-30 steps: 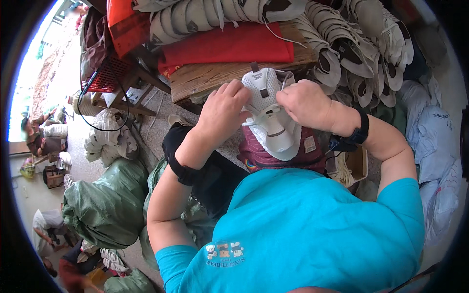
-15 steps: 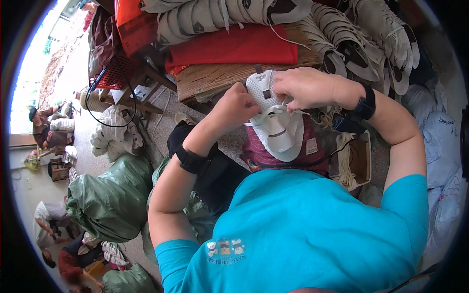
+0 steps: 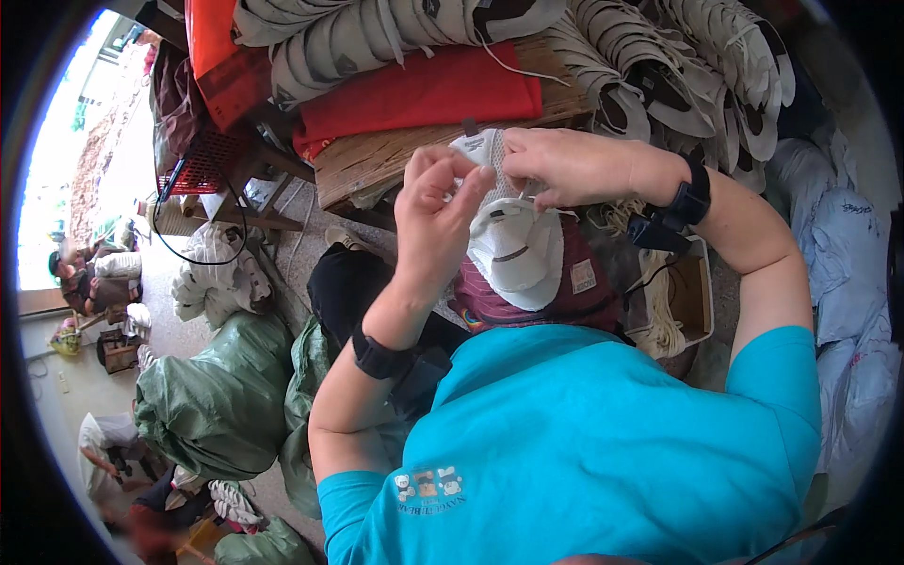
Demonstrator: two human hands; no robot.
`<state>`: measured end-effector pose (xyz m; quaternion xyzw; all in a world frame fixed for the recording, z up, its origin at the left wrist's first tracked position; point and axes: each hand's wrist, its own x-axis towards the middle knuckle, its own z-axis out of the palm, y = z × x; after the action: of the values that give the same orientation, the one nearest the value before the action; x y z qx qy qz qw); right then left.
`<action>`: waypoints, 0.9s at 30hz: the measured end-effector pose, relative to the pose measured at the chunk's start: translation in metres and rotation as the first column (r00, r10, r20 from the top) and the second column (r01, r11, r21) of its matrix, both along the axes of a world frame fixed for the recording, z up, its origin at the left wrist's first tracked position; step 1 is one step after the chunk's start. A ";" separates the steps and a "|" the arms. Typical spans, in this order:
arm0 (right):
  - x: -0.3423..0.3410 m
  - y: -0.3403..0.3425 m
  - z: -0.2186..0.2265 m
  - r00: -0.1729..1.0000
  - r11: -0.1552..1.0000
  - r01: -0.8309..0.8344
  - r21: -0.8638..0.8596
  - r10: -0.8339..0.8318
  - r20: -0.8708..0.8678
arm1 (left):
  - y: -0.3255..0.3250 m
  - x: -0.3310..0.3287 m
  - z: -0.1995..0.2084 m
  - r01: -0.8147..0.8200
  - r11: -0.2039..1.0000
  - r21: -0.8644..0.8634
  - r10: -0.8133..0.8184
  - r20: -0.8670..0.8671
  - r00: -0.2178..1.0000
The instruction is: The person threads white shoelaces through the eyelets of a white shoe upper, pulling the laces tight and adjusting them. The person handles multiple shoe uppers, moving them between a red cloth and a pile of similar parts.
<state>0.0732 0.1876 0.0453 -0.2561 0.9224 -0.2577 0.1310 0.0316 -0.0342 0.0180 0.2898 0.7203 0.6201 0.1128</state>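
Head view: white shoe (image 3: 516, 256) sat twelve o'clock of the shirt (image 3: 584, 414). Left hand (image 3: 436, 205) at the shoe's ten, right hand (image 3: 573, 168) at one, fingers curled, couldn't tell the grip. Probably lacing; next pull likely needed even tension.

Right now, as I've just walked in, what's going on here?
Someone in a turquoise shirt is working on a white shoe upper with both hands. It lies toe toward them on maroon cloth. The right hand is at its tongue; the left hand is curled beside it, its grip too unclear to read. More uppers lie stacked beyond.
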 end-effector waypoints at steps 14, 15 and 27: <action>0.025 0.004 -0.038 0.923 0.986 0.051 -0.157 -0.107 -0.370 | 0.030 -0.009 -0.007 0.175 0.833 -0.525 -0.338 -0.233 0.912; 0.023 0.005 -0.039 0.926 0.980 0.039 -0.197 -0.110 -0.362 | 0.030 -0.011 -0.003 0.189 0.819 -0.542 -0.352 -0.213 0.912; 0.026 0.000 -0.024 0.948 0.938 0.148 -0.312 -0.225 -0.225 | 0.010 -0.039 -0.012 -0.025 1.000 0.011 0.021 0.241 0.970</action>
<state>0.0988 0.1880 0.0217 -0.2146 0.9036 -0.3667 -0.0543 -0.0078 -0.0244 0.0059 0.2050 0.7004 0.6568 0.1900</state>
